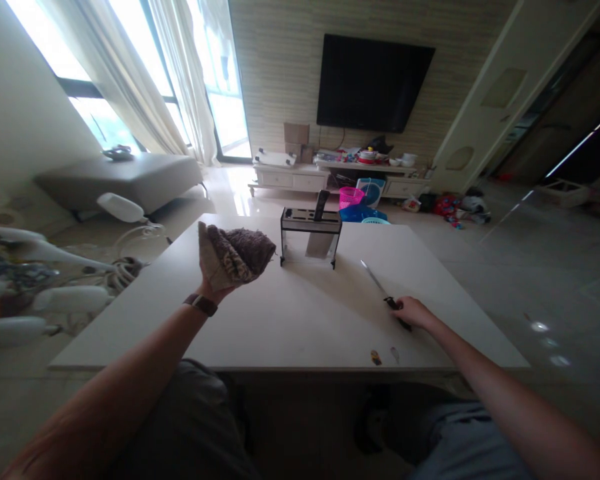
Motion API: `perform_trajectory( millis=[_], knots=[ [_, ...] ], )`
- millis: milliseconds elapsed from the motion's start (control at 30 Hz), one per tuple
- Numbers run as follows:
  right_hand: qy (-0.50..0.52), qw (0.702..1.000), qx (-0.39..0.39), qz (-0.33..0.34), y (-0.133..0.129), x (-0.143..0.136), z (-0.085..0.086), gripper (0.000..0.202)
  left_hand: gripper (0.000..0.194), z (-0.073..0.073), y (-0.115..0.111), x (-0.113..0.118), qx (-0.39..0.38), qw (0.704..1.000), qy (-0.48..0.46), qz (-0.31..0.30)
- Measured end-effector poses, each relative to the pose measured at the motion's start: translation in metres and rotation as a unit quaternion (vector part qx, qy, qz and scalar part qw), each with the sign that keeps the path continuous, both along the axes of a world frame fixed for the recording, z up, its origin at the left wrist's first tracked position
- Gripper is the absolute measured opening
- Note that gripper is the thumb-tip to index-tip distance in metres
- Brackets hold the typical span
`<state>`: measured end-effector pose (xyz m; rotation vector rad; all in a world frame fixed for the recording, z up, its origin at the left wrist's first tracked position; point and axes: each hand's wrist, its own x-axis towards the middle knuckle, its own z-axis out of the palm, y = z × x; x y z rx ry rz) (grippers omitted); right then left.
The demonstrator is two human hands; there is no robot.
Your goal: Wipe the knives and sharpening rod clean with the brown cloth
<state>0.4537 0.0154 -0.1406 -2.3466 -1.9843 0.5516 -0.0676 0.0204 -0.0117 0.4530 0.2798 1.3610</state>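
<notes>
— Two hands are seen over the white counter [290, 320]. What is held in them?

— A brown cloth [237, 257] is held up above the counter by the left hand [211, 283]. The fingers are closed around the cloth from below, and most of the hand is hidden by it. A dark band [201, 304] is worn on that wrist.

— And the other hand?

— The right hand [413, 312] is laid on the counter, on the black handle of a long knife [380, 288]. The fingers are curled over the handle, so part of it is covered. The thin blade is pointed away from the person, flat on the counter.

— What is hard to make out?

— A clear knife rack [310, 237] is stood at the far middle of the counter, just beside the cloth. One dark handle is stuck up out of it, and a wide blade can be seen through its side. Two tiny bits [384, 356] are left near the front edge, too small to be named. Blurry white shapes [40, 293] and wires are seen at the left, cut off by the edge.

— And the room?

— A black TV [373, 83] is hung on the far wall. A low shelf [330, 175] full of small things is set under it, with pink and blue baskets [359, 200] on the shiny floor. Bright windows [130, 67] are covered by white curtains. A grey bench [120, 179] is placed below them.
</notes>
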Motion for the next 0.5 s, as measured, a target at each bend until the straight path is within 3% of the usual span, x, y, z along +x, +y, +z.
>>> perform_trajectory(
  millis=[233, 367, 500],
  knots=[
    [-0.024, 0.999, -0.012, 0.041, -0.006, -0.019, 0.003, 0.032, 0.067, 0.004, -0.002, 0.004, -0.005, 1.000, 0.006, -0.002],
    [-0.033, 0.998, 0.021, 0.041, -0.002, -0.028, 0.029, 0.044, 0.068, 0.004, -0.002, 0.006, 0.003, 1.000, -0.008, 0.014],
    [0.033, 0.990, 0.133, 0.038, 0.011, -0.056, 0.067, 0.034, 0.070, 0.004, 0.002, 0.012, 0.018, 0.999, -0.050, 0.000]
  ],
)
